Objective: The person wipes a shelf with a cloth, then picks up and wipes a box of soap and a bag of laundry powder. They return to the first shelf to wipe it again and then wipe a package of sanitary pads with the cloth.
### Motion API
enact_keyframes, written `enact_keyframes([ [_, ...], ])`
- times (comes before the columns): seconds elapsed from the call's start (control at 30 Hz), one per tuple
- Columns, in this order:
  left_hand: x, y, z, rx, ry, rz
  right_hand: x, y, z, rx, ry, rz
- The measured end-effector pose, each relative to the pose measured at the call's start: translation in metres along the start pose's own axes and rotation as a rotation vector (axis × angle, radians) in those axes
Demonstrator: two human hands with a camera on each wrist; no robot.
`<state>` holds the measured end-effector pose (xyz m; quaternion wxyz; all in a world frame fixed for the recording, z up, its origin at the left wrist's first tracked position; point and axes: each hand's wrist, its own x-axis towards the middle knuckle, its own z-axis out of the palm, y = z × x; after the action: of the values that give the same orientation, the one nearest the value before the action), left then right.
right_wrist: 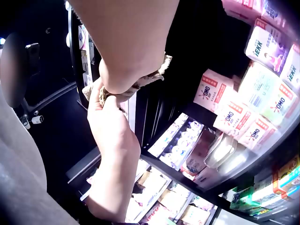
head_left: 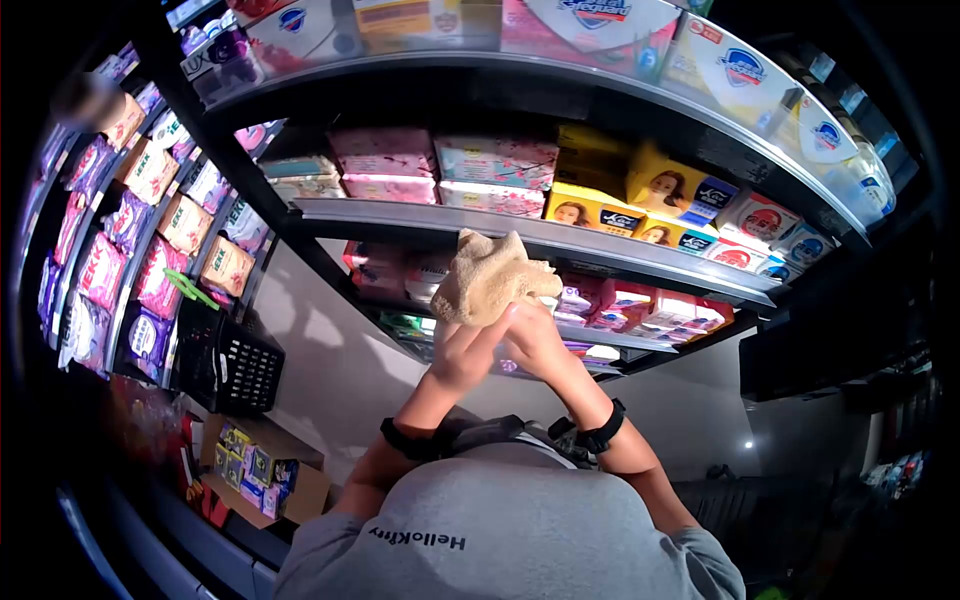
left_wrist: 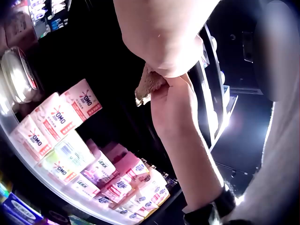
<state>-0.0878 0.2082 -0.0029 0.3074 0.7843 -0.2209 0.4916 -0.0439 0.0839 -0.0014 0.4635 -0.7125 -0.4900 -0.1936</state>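
Both hands meet at a crumpled tan cloth point(head_left: 490, 280) held up in front of the shelves. My left hand point(head_left: 465, 352) grips its lower left side, and my right hand point(head_left: 533, 335) holds it at the lower right. Folds of the cloth point(left_wrist: 149, 86) poke out between the two hands in the left wrist view. From the right wrist, the bunched cloth point(right_wrist: 140, 83) shows past the right hand, with the left hand's fingers point(right_wrist: 97, 96) curled at it. The middle of the cloth is hidden by the hands.
Ahead, a shelf edge point(head_left: 520, 232) carries yellow soap boxes point(head_left: 590, 208) and pink packs point(head_left: 385, 165). Pink OMO packs point(left_wrist: 58, 115) stand on a shelf. On the left are a black basket point(head_left: 250, 365) and a carton point(head_left: 310, 485) of small boxes on the floor.
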Motion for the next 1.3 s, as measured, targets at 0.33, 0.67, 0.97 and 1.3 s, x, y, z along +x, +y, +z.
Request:
enact_keyframes([
  [0.33, -0.034, -0.003, -0.047, 0.258, -0.043, 0.027, 0.001, -0.014, 0.041, 0.048, -0.098, -0.074],
  [0.67, 0.038, 0.033, -0.017, -0.063, -0.164, 0.346, -0.019, -0.022, 0.002, 0.71, 0.558, 0.41],
  [0.97, 0.05, 0.0, 0.041, -0.014, -0.241, 0.142, -0.045, 0.004, -0.075, -0.705, 0.343, 0.303],
  [1.3, 0.016, -0.043, 0.032, 0.448, -0.226, 0.105, -0.031, 0.014, -0.051, -0.677, 0.414, 0.236],
])
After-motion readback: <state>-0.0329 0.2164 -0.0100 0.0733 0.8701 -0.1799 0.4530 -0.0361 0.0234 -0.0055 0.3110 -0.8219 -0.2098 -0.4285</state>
